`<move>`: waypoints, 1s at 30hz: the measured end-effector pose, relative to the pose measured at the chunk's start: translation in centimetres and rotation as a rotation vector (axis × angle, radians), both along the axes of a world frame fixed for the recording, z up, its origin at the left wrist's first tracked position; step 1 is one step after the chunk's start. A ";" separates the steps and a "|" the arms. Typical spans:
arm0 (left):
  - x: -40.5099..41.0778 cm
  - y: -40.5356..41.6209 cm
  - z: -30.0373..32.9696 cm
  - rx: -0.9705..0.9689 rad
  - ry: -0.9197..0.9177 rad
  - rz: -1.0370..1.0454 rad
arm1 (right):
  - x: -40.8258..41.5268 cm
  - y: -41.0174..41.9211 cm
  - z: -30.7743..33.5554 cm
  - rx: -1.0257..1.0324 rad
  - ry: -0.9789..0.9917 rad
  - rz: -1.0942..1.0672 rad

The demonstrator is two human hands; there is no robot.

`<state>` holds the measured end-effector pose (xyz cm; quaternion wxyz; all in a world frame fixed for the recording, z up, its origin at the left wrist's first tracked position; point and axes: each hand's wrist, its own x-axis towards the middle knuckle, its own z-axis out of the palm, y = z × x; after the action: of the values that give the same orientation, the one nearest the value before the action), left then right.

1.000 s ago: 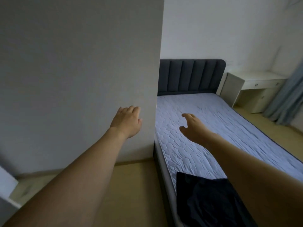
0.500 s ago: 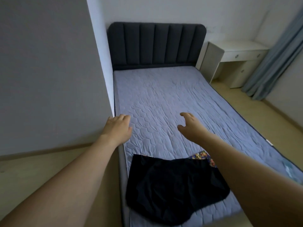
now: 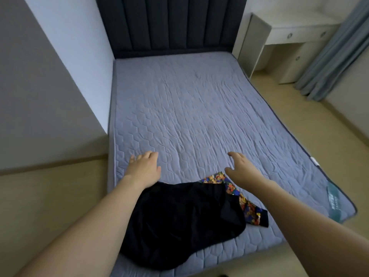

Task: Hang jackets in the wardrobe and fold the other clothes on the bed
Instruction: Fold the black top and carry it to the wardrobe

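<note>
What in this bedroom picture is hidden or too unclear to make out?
Head view only:
- Patterned garment: mostly under the black garment; its type is unclear.
- Black garment: crumpled and dark, so jacket or not is unclear.
- Mattress label: print too small to read.
- Left hand, right hand: touching the mattress or hovering is unclear.
- Wardrobe: none identifiable.

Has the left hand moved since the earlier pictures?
Yes. The left hand was before the grey wall panel; now it is over the mattress, right of the panel.
</note>
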<state>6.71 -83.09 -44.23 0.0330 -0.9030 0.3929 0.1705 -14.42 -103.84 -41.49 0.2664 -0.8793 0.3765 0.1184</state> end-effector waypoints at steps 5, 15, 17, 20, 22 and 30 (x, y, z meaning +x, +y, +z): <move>-3.3 -7.4 -6.9 0.066 0.065 -0.009 | -0.6 -7.1 -7.9 0.095 0.093 0.022; -4.9 -18.9 -33.5 0.181 0.239 -0.115 | -0.4 -14.0 -36.7 0.231 0.248 0.104; -4.2 -20.3 -39.5 0.195 0.262 -0.154 | -0.2 -14.3 -42.9 0.222 0.254 0.114; -2.8 -21.2 -47.0 0.253 0.222 -0.163 | 0.7 -14.9 -50.3 0.112 0.265 0.188; -2.7 -20.9 -50.8 0.325 0.141 -0.176 | 1.5 -15.1 -53.4 -0.006 0.258 0.233; -3.4 -18.7 -51.7 0.203 -0.179 -0.055 | 3.9 -13.8 -53.7 -0.128 0.308 0.307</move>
<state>3.35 -101.80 -95.90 0.1637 -0.8957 0.3936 0.1269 -10.55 -117.60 -95.16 0.1283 -0.9130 0.2812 0.2664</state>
